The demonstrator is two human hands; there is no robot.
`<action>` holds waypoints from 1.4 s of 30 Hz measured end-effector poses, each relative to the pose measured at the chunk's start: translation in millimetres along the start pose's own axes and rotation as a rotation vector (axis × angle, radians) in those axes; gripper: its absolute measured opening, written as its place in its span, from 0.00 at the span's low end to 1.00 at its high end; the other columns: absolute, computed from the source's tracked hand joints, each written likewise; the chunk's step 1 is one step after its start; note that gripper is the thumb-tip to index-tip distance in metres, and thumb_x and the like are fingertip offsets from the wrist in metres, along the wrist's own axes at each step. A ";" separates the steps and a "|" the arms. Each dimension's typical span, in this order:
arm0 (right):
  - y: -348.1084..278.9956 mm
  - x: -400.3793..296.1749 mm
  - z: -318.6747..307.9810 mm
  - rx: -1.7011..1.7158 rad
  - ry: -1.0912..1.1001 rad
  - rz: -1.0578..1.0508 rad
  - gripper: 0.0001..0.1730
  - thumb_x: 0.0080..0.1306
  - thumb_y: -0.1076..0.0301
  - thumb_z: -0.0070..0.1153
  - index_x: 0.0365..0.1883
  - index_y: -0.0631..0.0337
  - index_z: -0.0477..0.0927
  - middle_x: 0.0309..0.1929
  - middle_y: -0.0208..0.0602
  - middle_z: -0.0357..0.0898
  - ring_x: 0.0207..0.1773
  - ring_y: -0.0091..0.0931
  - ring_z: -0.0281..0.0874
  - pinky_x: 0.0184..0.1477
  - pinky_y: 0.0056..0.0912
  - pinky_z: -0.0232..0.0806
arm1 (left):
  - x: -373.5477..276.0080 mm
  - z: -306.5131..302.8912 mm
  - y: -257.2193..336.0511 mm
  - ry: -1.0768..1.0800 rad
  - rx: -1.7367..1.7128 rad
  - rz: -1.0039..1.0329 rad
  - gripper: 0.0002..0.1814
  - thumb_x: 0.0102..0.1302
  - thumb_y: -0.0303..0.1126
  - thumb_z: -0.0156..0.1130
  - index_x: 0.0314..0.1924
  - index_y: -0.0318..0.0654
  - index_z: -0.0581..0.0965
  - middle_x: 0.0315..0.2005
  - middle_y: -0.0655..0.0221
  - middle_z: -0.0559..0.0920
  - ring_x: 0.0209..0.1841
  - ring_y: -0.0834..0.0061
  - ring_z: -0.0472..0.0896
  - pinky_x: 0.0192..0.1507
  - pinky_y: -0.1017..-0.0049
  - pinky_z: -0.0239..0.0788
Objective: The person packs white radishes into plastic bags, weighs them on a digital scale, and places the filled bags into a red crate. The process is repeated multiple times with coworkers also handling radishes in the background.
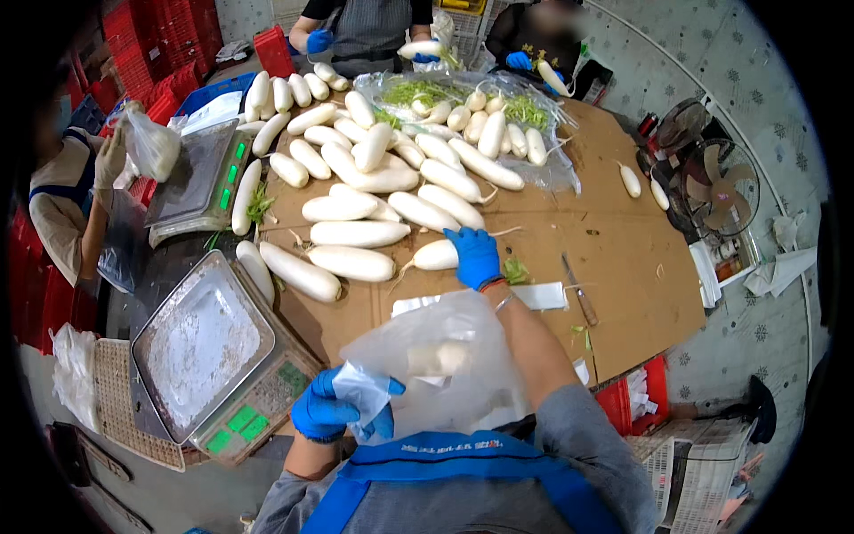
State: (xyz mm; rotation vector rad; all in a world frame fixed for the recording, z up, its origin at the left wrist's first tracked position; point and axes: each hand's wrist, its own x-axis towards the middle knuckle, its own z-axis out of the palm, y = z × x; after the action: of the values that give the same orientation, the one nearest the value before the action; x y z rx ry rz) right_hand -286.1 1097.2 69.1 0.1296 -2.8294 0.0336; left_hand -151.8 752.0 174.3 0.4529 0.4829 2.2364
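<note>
My left hand (333,406), in a blue glove, grips the gathered edge of a clear plastic bag (460,340) at the lower middle. Pale pieces, probably radish, show through its film. My right hand (475,255), gloved in blue too, lies over the right end of a white radish (434,256) on the cardboard-covered table (640,267). Whether its fingers close around the radish cannot be told. Just beyond are more white radishes (360,233) in a loose heap. A knife with a wooden handle (586,307) rests to the right, near a white paper strip (542,296).
A scale with a metal pan (203,340) stands left of my left hand, a second scale (193,173) behind it. A co-worker at the left holds a bag (152,143); two others handle radishes across the table. A fan (720,187) stands at the right.
</note>
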 end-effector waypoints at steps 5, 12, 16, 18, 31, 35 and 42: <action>19.5 -11.1 -22.0 0.649 -0.037 0.286 0.28 0.40 0.70 0.63 0.44 0.58 0.75 0.44 0.43 0.75 0.44 0.39 0.73 0.44 0.39 0.68 | 3.9 21.5 0.5 0.084 0.120 0.069 0.31 0.49 0.27 0.64 0.52 0.16 0.66 0.34 0.45 0.79 0.31 0.59 0.81 0.29 0.71 0.73; -1.0 -49.7 -163.8 2.254 0.384 0.052 0.43 0.52 0.69 0.54 0.67 0.58 0.51 0.62 0.39 0.61 0.66 0.45 0.54 0.66 0.53 0.47 | 23.4 34.6 -3.1 0.328 0.284 0.242 0.34 0.49 0.39 0.61 0.52 0.21 0.67 0.21 0.54 0.79 0.16 0.75 0.73 0.19 0.81 0.63; -41.8 -90.9 -193.2 2.124 -0.055 -0.218 0.41 0.54 0.54 0.59 0.64 0.54 0.58 0.58 0.39 0.66 0.61 0.38 0.63 0.63 0.45 0.53 | 35.5 39.9 -5.5 0.356 0.267 0.324 0.36 0.48 0.41 0.61 0.53 0.20 0.65 0.20 0.57 0.78 0.16 0.75 0.72 0.18 0.81 0.61; -70.2 -102.3 -190.7 1.963 -0.257 -0.169 0.35 0.54 0.50 0.59 0.58 0.55 0.67 0.51 0.41 0.73 0.54 0.33 0.70 0.57 0.38 0.61 | 35.6 42.0 -4.4 0.345 0.266 0.343 0.37 0.48 0.41 0.61 0.53 0.20 0.64 0.19 0.58 0.77 0.16 0.75 0.72 0.18 0.81 0.61; -84.1 -51.3 -157.9 1.111 -0.640 -0.461 0.13 0.63 0.65 0.51 0.44 0.58 0.79 0.45 0.39 0.78 0.45 0.33 0.77 0.49 0.31 0.68 | 14.0 11.5 -5.7 0.199 0.055 0.302 0.37 0.43 0.36 0.63 0.50 0.15 0.66 0.26 0.52 0.79 0.26 0.64 0.78 0.29 0.75 0.69; -68.1 4.6 -184.8 1.702 -0.497 0.074 0.14 0.63 0.67 0.51 0.42 0.66 0.79 0.39 0.40 0.80 0.44 0.25 0.76 0.52 0.29 0.65 | 17.3 2.6 -0.9 0.137 0.017 0.219 0.38 0.43 0.35 0.64 0.51 0.14 0.65 0.27 0.50 0.79 0.28 0.62 0.79 0.31 0.72 0.70; -23.3 55.1 12.6 0.211 0.041 0.189 0.27 0.50 0.58 0.62 0.48 0.57 0.75 0.43 0.48 0.76 0.44 0.42 0.75 0.46 0.43 0.68 | 14.1 -7.9 -1.3 0.141 0.014 0.168 0.38 0.44 0.36 0.66 0.51 0.13 0.65 0.29 0.49 0.79 0.29 0.61 0.79 0.32 0.71 0.71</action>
State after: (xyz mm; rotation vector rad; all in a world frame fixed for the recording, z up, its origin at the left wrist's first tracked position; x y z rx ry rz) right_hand -340.0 1068.8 74.1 -0.0917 -2.7801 0.3726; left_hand -163.4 762.0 169.2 0.3560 0.5509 2.4399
